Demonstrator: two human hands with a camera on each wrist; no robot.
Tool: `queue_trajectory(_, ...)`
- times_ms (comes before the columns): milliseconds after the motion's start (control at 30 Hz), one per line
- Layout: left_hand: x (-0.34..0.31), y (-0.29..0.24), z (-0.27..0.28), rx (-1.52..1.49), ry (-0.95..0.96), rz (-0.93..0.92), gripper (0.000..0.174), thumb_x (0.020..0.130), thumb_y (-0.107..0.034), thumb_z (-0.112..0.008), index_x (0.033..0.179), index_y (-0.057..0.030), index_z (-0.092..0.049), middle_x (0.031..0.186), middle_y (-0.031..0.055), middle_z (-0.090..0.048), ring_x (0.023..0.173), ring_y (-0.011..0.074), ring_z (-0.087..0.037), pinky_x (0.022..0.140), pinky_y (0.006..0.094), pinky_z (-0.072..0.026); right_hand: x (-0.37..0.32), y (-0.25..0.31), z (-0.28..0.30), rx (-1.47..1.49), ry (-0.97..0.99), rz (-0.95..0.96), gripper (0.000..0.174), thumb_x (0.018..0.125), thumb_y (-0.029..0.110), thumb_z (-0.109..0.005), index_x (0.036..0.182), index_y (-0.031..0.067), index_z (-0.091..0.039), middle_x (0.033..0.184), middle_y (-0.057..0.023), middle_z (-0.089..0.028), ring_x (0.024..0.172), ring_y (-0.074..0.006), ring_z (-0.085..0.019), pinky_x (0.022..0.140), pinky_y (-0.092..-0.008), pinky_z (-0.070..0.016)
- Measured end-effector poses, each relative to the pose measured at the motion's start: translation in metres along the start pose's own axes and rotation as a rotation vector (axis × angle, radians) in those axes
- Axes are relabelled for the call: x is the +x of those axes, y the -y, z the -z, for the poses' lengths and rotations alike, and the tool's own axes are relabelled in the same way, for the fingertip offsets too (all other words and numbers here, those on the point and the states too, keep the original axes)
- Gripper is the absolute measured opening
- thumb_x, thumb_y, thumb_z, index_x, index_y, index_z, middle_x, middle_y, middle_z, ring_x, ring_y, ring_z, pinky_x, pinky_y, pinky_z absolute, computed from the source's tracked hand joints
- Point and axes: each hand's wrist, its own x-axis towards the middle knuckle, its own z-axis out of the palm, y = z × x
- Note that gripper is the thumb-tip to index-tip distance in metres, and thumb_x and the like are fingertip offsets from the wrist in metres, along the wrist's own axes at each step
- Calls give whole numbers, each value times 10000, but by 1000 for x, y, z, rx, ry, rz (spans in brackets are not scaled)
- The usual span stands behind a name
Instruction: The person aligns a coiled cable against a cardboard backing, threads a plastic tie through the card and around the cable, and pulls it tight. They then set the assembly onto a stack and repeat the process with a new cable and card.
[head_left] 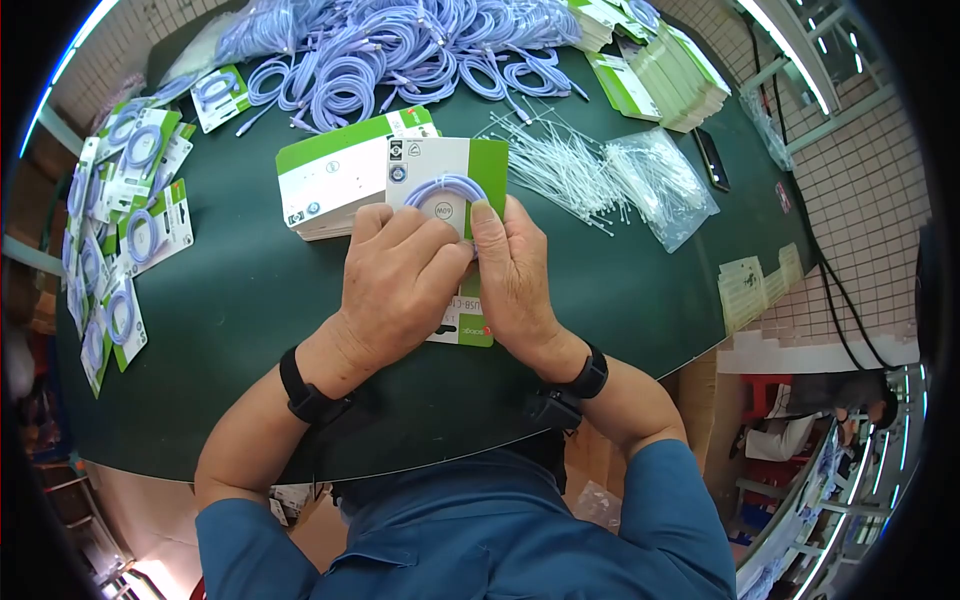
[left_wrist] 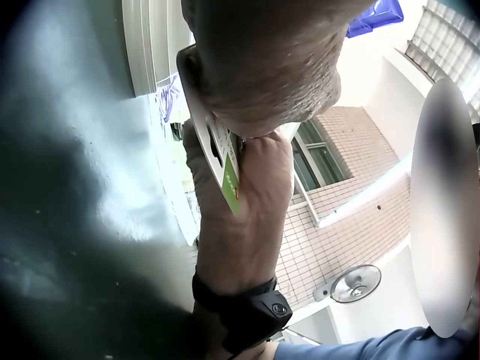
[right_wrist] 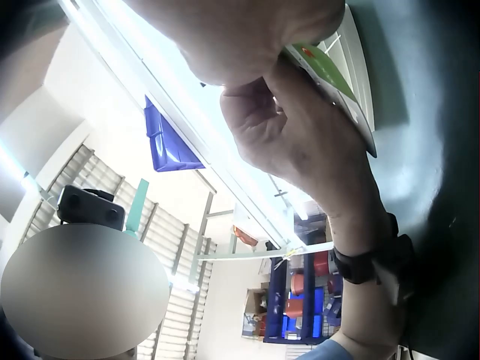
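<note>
Both hands hold a white-and-green packaging card upright over the table, with a coiled lilac USB-C cable on its front. My right hand grips the card's right side, thumb over the coil's edge. Across the coil's lower part lies my left hand, fingers curled and tips meeting near the right thumb; what those tips pinch is hidden, so I cannot tell cable from tie. Under the hands the card's lower end shows. In the left wrist view the card stands edge-on beside the right hand.
Behind the card sits a stack of blank cards. Finished cable cards pile at the left. A heap of lilac cables fills the back. White cable ties, a plastic bag, more cards and a phone lie right.
</note>
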Motion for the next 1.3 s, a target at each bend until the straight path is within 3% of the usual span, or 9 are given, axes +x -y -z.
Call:
queue_trajectory(267,4,3,7,-53,-72,97,370,716,-100,-857,1054,-84,-709,909,26,-646,931,272,-645,895,421,-467,10,4,5,104,12,-3,287,1121,236,-571,1270,-6,-611,1085,-53,-706,933,-64,-620,786,-255,-533)
queue_trajectory(400,15,-1,22,-110,-282,420,420,796,-75,-856,1190,-53,-714,982,52,-723,927,225,-694,934,371,-519,15,9,14,303,10,-5,319,1097,197,-614,1338,-8,-576,1209,-80,-698,1031,-101,-660,841,-266,-549)
queue_trajectory(500,6,14,36,-971,-4,1001,400,896,-77,-813,1269,3,-690,1016,79,-774,894,140,-714,854,289,-557,18,13,24,430,44,-79,367,1082,183,-639,1379,-12,-549,1282,-98,-682,1097,-129,-673,890,-275,-554)
queue_trajectory(600,5,27,43,-1020,4,970,357,928,-77,-789,1254,34,-695,998,88,-783,872,100,-707,798,251,-556,19,20,32,360,217,-112,493,1045,253,-704,1418,-15,-527,1300,-109,-678,1106,-159,-676,934,-307,-553)
queue_trajectory(733,16,30,64,-1012,60,909,314,924,-73,-792,1206,46,-719,967,82,-786,875,80,-702,774,239,-556,33,26,55,181,73,74,638,991,311,-770,1463,-19,-497,1325,-125,-671,1107,-193,-681,957,-331,-552)
queue_trajectory(867,27,23,83,-881,246,837,279,898,-76,-813,1147,31,-744,950,66,-784,870,79,-694,772,247,-557,39,34,71,118,174,48,700,916,345,-837,1448,-4,-545,1275,-112,-709,1110,-200,-682,962,-344,-543)
queue_trajectory(1067,20,17,77,-624,343,682,266,875,-84,-831,1108,9,-740,943,60,-783,859,77,-677,766,260,-560,17,49,44,-424,503,241,558,869,225,-852,1347,17,-650,1107,-97,-764,977,-175,-714,866,-328,-560)
queue_trajectory(1200,21,16,72,-607,188,643,272,828,-73,-841,1072,-14,-738,998,73,-759,904,156,-695,791,317,-569,11,36,30,-453,481,220,467,861,134,-835,1289,24,-687,1003,-86,-778,853,-154,-721,770,-315,-569)
queue_trajectory(1300,30,22,69,156,-168,139,337,755,-59,-848,1072,-38,-737,1045,83,-705,950,260,-671,812,380,-553,13,34,27,-431,387,125,414,876,82,-813,1267,20,-690,966,-79,-775,792,-137,-714,721,-300,-568)
